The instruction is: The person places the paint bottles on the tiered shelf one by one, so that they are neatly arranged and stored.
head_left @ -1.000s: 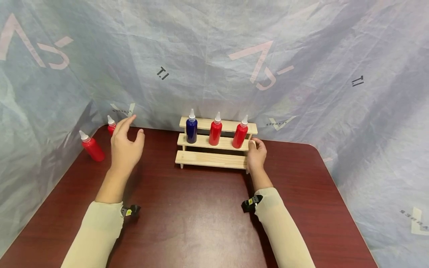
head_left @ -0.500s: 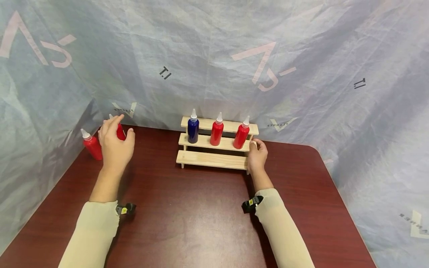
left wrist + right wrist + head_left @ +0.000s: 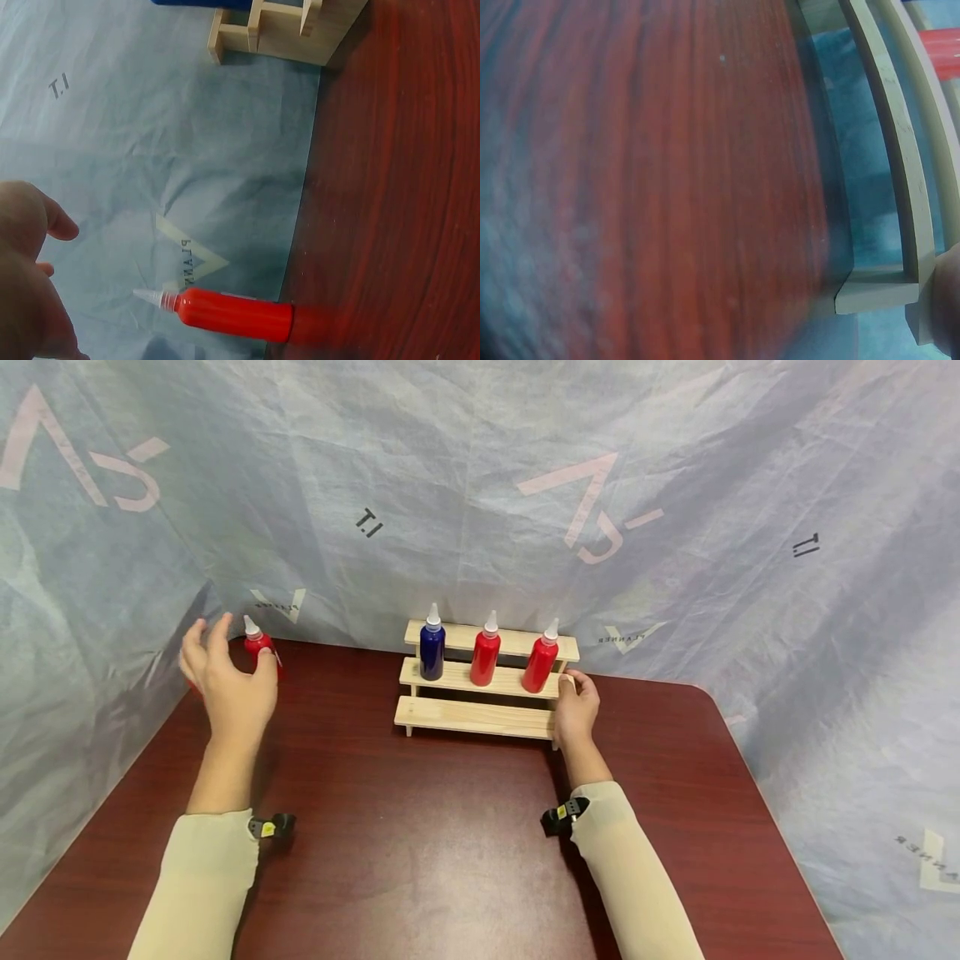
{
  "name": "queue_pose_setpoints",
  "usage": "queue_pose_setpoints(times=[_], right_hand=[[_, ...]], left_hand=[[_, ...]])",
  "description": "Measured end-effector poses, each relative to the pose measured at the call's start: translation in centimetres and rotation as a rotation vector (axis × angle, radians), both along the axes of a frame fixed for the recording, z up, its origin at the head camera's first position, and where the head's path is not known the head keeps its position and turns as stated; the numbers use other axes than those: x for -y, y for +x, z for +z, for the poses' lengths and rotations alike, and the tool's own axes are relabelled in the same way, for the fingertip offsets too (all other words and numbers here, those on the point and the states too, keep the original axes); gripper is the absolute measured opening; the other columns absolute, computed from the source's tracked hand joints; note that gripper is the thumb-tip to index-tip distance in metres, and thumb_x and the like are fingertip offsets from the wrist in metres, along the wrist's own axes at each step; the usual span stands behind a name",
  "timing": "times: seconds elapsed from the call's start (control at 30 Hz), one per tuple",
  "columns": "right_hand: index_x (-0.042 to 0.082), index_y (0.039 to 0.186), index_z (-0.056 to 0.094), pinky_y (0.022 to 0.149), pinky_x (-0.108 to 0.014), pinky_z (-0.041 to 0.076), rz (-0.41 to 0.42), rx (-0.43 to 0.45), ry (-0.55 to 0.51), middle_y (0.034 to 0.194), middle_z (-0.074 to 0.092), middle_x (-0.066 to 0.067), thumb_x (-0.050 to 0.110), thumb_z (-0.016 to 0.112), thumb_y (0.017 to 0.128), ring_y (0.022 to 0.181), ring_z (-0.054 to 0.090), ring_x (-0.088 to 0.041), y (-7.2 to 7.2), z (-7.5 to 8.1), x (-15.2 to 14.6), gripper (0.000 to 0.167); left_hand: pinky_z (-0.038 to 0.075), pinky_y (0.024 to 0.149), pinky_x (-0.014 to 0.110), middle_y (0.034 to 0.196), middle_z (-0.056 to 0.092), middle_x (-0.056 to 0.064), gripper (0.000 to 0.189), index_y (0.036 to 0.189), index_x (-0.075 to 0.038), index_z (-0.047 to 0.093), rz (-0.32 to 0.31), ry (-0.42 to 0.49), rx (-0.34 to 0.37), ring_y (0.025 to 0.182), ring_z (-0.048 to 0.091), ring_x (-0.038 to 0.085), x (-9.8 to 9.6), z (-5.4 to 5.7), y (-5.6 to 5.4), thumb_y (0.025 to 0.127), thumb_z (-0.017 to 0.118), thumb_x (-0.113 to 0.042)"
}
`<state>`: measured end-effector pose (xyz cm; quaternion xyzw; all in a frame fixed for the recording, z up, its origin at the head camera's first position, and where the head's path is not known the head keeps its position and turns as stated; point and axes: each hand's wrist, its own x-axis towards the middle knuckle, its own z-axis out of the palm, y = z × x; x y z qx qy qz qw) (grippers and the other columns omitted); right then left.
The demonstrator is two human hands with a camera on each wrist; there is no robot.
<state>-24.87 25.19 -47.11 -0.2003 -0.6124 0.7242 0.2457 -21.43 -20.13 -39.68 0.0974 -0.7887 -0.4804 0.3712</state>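
With fingers spread, the left hand (image 3: 234, 693) hovered near the red bottle (image 3: 257, 641) at frame left — a sideways sweep might have toppled it — while the right hand (image 3: 576, 708) gripped the wooden rack (image 3: 472, 717) mid-frame.

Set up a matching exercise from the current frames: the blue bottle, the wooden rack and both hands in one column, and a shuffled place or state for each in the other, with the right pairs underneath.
Column one
1. Blue nozzle bottle
2. Three-tier wooden rack
3. Left hand
4. Right hand

Column two
A. Gripping one end of the rack
B. Standing on the middle shelf
C. Made of pale wood, in stepped levels
D. Thumb and fingers spread, well away from the rack

Right pairs
1-B, 2-C, 3-D, 4-A
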Motion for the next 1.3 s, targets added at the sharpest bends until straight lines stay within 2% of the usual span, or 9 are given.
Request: queue_pose_setpoints(times=[0.07, 0.17, 0.33, 0.6, 0.77, 0.9, 1.03, 1.17, 1.3], right_hand=[[-0.001, 0.122, 0.065, 0.076, -0.018, 0.044, 0.001, 0.002, -0.002, 0.094, 0.054, 0.003, 0.007, 0.06, 0.105, 0.088, 0.05, -0.009, 0.0, 0.0, 0.0, 0.02], [0.0, 0.121, 0.065, 0.076, -0.018, 0.044, 0.004, 0.004, -0.004, 0.095, 0.054, 0.002, 0.007, 0.061, 0.104, 0.088, 0.049, -0.009, 0.0, 0.0, 0.0, 0.019], [0.0, 0.119, 0.065, 0.076, -0.017, 0.045, -0.003, -0.009, -0.009, 0.094, 0.053, 0.002, 0.006, 0.06, 0.104, 0.088, 0.05, -0.01, 0.0, 0.0, 0.0, 0.016], [-0.004, 0.124, 0.064, 0.074, -0.016, 0.045, -0.004, -0.009, -0.012, 0.092, 0.052, 0.003, 0.006, 0.061, 0.105, 0.085, 0.049, -0.008, 0.0, -0.2, 0.0, 0.022], [-0.002, 0.12, 0.064, 0.072, -0.016, 0.045, 0.004, -0.021, -0.015, 0.094, 0.053, 0.002, 0.006, 0.06, 0.105, 0.084, 0.05, -0.009, 0.0, -0.1, 0.0, 0.018], [-0.002, 0.121, 0.064, 0.071, -0.017, 0.044, 0.003, -0.016, -0.005, 0.093, 0.053, 0.002, 0.007, 0.06, 0.105, 0.083, 0.049, -0.009, 0.0, -0.2, 0.0, 0.019], [-0.002, 0.123, 0.064, 0.069, -0.016, 0.044, 0.004, 0.0, -0.001, 0.093, 0.052, 0.001, 0.007, 0.06, 0.105, 0.081, 0.049, -0.008, 0.0, -0.4, 0.0, 0.021], [-0.003, 0.124, 0.064, 0.073, -0.018, 0.045, 0.005, -0.011, 0.003, 0.097, 0.054, 0.0, 0.008, 0.06, 0.105, 0.084, 0.05, -0.009, 0.0, -0.4, 0.0, 0.022], [-0.004, 0.124, 0.064, 0.077, -0.018, 0.046, -0.002, -0.023, 0.008, 0.1, 0.057, -0.001, 0.008, 0.06, 0.105, 0.088, 0.052, -0.01, 0.1, -0.2, 0.1, 0.022]], left_hand=[[0.024, 0.129, 0.038, 0.168, 0.031, 0.006, 0.064, 0.153, -0.02, 0.056, 0.033, 0.003, -0.016, 0.158, 0.016, 0.021, 0.4, -0.1, -0.1, 0.092, 0.071, -0.015], [0.024, 0.129, 0.034, 0.17, 0.025, 0.011, 0.069, 0.156, -0.02, 0.051, 0.075, 0.008, -0.043, 0.158, 0.012, 0.022, 1.0, -0.4, -0.2, 0.091, 0.07, -0.013], [0.025, 0.129, 0.03, 0.172, 0.02, 0.009, 0.08, 0.163, -0.024, 0.039, 0.099, 0.078, -0.033, 0.158, 0.011, 0.02, 2.0, -0.7, -0.5, 0.09, 0.072, -0.015], [0.02, 0.129, 0.02, 0.171, 0.019, -0.003, 0.092, 0.167, -0.027, 0.024, 0.086, 0.258, 0.13, 0.16, 0.013, 0.01, 3.3, -1.0, -0.6, 0.091, 0.076, -0.021], [0.015, 0.129, 0.017, 0.171, 0.016, -0.004, 0.098, 0.167, -0.031, 0.019, 0.082, 0.337, 0.187, 0.16, 0.012, 0.007, 3.9, -1.6, -0.7, 0.09, 0.08, -0.03], [0.015, 0.129, 0.015, 0.172, 0.014, -0.005, 0.103, 0.168, -0.033, 0.014, 0.088, 0.445, 0.232, 0.161, 0.012, 0.006, 4.4, -2.1, -0.9, 0.09, 0.081, -0.033], [0.013, 0.129, 0.014, 0.173, 0.012, -0.005, 0.097, 0.167, -0.03, 0.016, 0.091, 0.532, 0.303, 0.162, 0.012, 0.006, 4.7, -2.5, -1.0, 0.092, 0.077, -0.031], [0.016, 0.128, 0.013, 0.174, 0.017, -0.003, 0.089, 0.165, -0.024, 0.021, 0.073, 0.595, 0.331, 0.159, 0.018, 0.005, 4.9, -3.0, -1.3, 0.095, 0.075, -0.024], [0.019, 0.129, 0.014, 0.174, 0.02, -0.003, 0.083, 0.163, -0.024, 0.023, 0.054, 0.662, 0.368, 0.158, 0.021, 0.005, 5.3, -3.8, -1.7, 0.097, 0.073, -0.016]])
